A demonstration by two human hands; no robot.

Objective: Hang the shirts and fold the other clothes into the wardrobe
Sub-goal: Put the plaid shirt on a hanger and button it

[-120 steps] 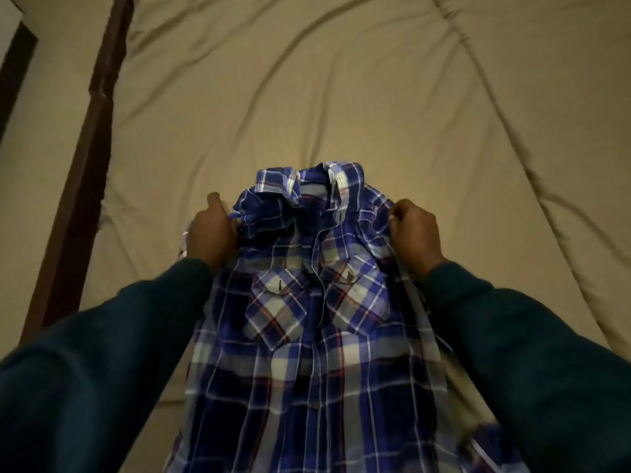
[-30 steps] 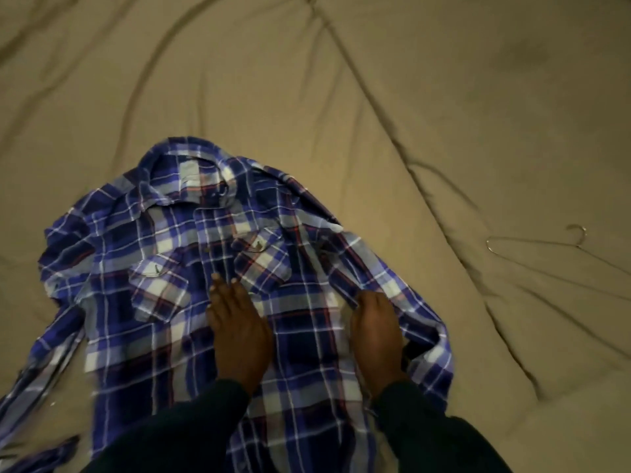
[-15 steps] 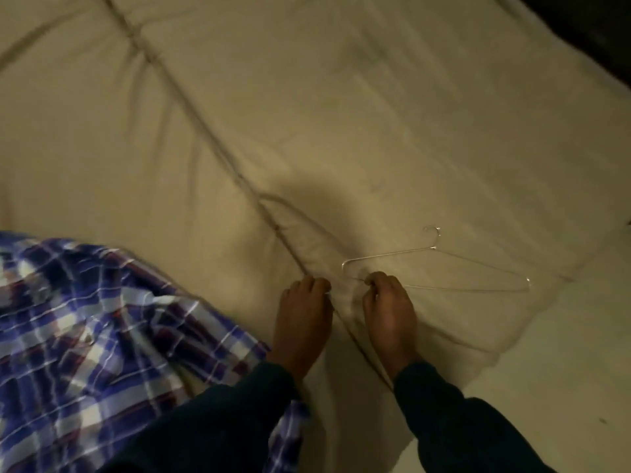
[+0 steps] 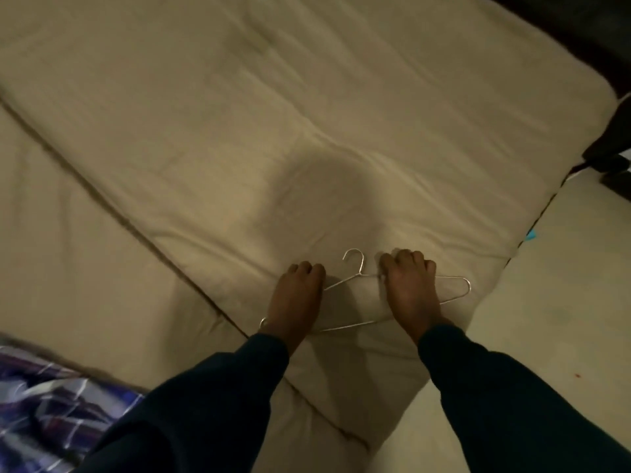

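Head camera is looking down at a thin wire hanger point(image 4: 355, 303) lying flat on a bed point(image 4: 211, 138), close to the bed's near right corner. Its hook is pointing away from the person, toward the far edge of the bed, and its triangular frame is spreading out to both sides beneath the person's two hands.

The right hand point(image 4: 409, 290) is lying over the right half of the hanger with its fingers curled down over the upper wire, just to the right of the hook's base; it appears to be gripping that wire. The hanger's rounded right tip is sticking out past this hand. The left hand point(image 4: 297, 302) is lying over the left half of the frame with its fingers curled under at the knuckles; whether it is actually holding the wire cannot be told, since the hand is hiding that part. A small bit of the left tip is peeking out beside the left wrist.

Both forearms are wearing dark sleeves point(image 4: 512, 397), reaching in from the near edge.

A blue plaid shirt point(image 4: 51, 414) is lying crumpled on the bed at the near left corner of the view, well apart from the hanger. The bed is covered in tan, lightly creased fabric. Pale floor point(image 4: 566, 302) is showing past the bed's right edge.
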